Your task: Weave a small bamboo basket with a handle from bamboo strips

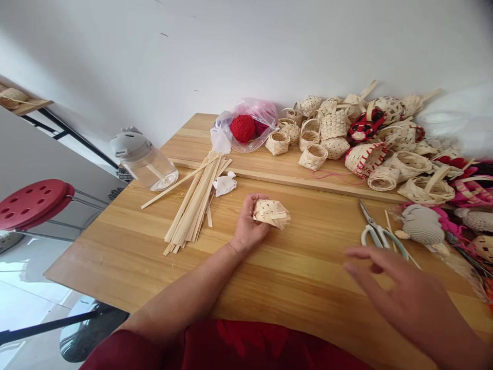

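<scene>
Basket (271,213), small and woven: was gripped in left hand (251,224) over the wooden table (300,282). Hovered near scissors (375,229) with right hand (410,290), blurred, fingers parted, seemingly holding nothing. Probably called for gentle, steady left-hand pressure to support without crushing.

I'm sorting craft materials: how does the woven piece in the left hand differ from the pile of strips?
The woven piece is interlaced and compact; the pile of strips is long and unwoven. The left hand holds the woven piece, while the pile of strips lies on the table. Both are pale.
</scene>
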Demonstrator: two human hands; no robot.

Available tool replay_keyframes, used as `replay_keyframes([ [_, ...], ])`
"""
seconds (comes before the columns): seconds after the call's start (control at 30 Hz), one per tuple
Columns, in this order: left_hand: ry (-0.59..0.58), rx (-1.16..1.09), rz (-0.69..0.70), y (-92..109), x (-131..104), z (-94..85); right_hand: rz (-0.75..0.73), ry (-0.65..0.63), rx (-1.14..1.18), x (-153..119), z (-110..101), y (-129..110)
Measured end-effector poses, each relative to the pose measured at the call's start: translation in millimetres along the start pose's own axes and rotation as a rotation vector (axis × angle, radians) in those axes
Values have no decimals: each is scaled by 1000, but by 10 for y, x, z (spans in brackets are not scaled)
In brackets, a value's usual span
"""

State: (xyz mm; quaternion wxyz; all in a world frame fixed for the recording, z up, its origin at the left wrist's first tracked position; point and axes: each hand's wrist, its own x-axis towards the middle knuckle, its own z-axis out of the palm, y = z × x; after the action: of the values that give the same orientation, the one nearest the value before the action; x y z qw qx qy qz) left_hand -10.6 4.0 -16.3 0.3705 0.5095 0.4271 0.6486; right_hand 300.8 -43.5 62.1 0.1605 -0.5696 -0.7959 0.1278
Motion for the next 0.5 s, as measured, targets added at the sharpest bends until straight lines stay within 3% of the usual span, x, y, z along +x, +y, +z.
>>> replay_keyframes([
  [0.1, 11, -17, 35, 44, 18, 16, 335, -60, -107, 271, 147, 315],
  [0.17, 15, -14, 25, 78, 18, 26, 451, -13, -144, 341, 178, 469],
  [0.27, 47, -15, -1, 112, 8, 37, 474, 76, -245, 352, 166, 554],
  [0.5, 82, -38, -82, 93, -10, 35, 527, 6, -275, 320, 170, 732],
])
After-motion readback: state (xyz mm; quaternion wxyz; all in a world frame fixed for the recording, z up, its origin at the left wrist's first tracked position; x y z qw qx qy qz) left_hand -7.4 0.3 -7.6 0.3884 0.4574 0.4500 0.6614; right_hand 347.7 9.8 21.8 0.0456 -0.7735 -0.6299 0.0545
